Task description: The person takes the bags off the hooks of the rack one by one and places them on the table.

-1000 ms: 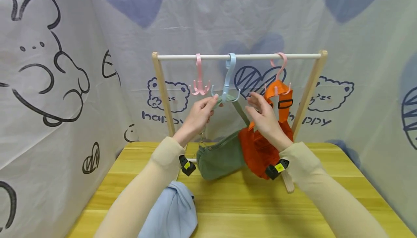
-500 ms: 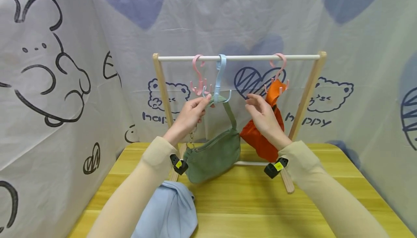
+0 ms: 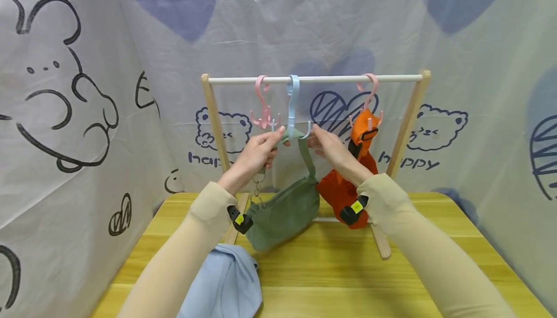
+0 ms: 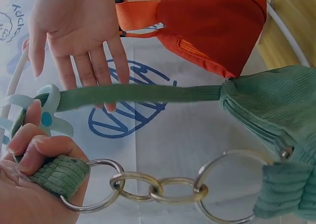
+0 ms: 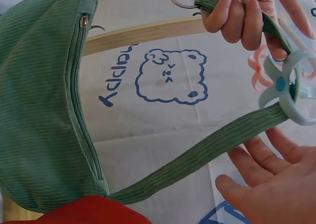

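A green corduroy shoulder bag [image 3: 283, 219] hangs tilted by its strap [image 4: 148, 93] from a light-blue multi-prong hook [image 3: 293, 100]. My left hand [image 3: 256, 156] grips the strap beside the hook, just above the metal ring chain [image 4: 158, 187] that joins it to the bag. On the other side of the hook, my right hand [image 5: 276, 177] has its fingers extended close to the strap; whether they touch it I cannot tell. Right of the green bag, a red-orange bag [image 4: 217, 26] hangs from a pink hook [image 3: 371, 91], partly behind my right wrist.
A white rail [image 3: 339, 79] on wooden side posts carries the hooks. Another pink hook [image 3: 263, 108] hangs close left of the blue one, with nothing on it. A light-blue cloth item [image 3: 226, 281] lies at the front left of the wooden table [image 3: 322, 279].
The blue hook and green bag have shifted left along the rail with my left hand. My right hand has then come left towards the strap. The red-orange bag has swung and turned.
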Motion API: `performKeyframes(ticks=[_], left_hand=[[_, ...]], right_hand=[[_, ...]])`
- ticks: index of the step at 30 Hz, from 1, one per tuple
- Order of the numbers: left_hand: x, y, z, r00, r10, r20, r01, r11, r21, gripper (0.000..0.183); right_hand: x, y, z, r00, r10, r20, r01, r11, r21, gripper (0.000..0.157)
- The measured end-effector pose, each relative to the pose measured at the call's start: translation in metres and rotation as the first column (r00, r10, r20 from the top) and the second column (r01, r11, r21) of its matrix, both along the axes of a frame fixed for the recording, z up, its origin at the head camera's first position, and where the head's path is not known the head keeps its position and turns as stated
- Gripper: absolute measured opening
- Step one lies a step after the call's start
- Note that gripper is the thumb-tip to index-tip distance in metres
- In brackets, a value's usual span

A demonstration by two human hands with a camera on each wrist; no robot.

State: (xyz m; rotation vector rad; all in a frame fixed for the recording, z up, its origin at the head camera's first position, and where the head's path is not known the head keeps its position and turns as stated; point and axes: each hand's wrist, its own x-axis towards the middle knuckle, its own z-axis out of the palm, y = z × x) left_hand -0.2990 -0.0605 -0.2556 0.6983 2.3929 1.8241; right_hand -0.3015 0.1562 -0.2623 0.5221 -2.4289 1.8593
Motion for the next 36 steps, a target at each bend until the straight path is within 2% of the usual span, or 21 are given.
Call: performKeyframes(ticks=[7,11,18,25,33,36], left_hand=[[-0.003,0.002,0.002,1.000,0.002,0.019,-0.002,1.000,-0.012,0.057],[-0.004,0.002,0.007,1.000,0.015,0.009,-0.014,0.999,-0.030,0.057],[-0.005,0.004,0.015,0.999,0.039,0.026,-0.036,0.995,-0.090,0.061],[-0.007,0.005,0.023,0.995,-0.016,0.098,0.026,0.994,-0.106,0.063],[-0.009,0.003,0.029,0.990,-0.041,0.137,0.054,0.994,-0.091,0.052],[-0.010,0.002,0.031,0.987,-0.033,0.155,0.045,0.996,-0.078,0.049]], right_hand=[[-0.002,-0.002,0.000,0.999,0.043,0.026,-0.043,0.999,0.001,0.075],[-0.003,-0.004,0.004,0.996,0.064,0.066,-0.064,0.998,0.009,0.078],[-0.005,-0.010,0.007,0.989,0.089,0.121,-0.080,0.994,-0.074,0.068],[-0.005,-0.015,0.007,0.985,0.111,0.135,-0.085,0.978,-0.188,0.059],[-0.002,-0.018,0.008,0.991,0.040,0.125,-0.012,0.977,-0.214,0.034],[-0.003,-0.019,0.008,0.992,0.036,0.119,-0.007,0.971,-0.238,0.031]])
